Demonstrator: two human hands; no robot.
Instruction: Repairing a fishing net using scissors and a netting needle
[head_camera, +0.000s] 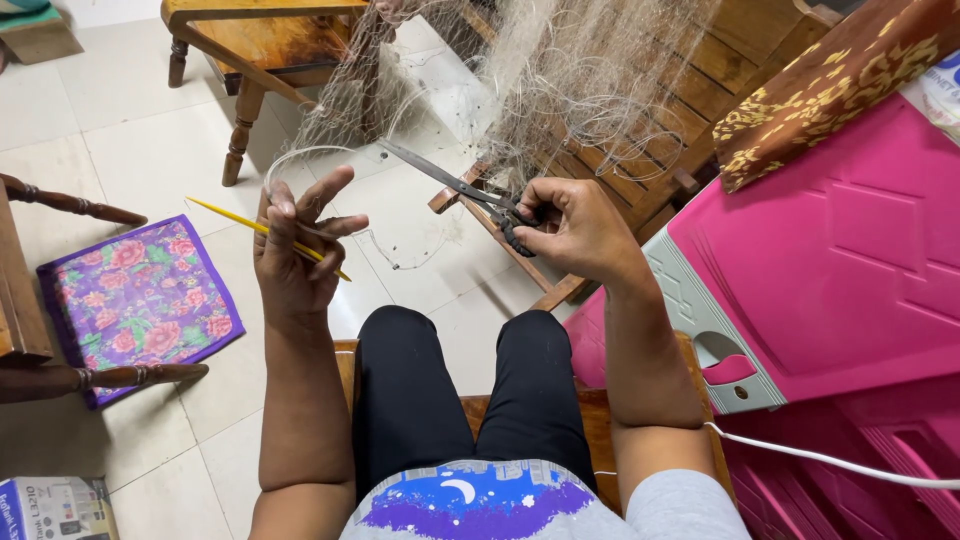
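Above the lap, the right hand (575, 228) grips scissors (455, 185), blades parted and pointing up-left toward a loose loop of line (300, 155). Left hand (295, 250), nearer that loop, pinches a yellow netting needle (262, 228) lying crosswise, fingers partly spread. Fishing net (560, 80) hangs just beyond both hands.

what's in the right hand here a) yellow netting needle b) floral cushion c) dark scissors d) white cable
c: the right hand closes its grip on the handles of the dark scissors, blades pointing up and left toward the fishing net, while the yellow netting needle sits in the left hand.
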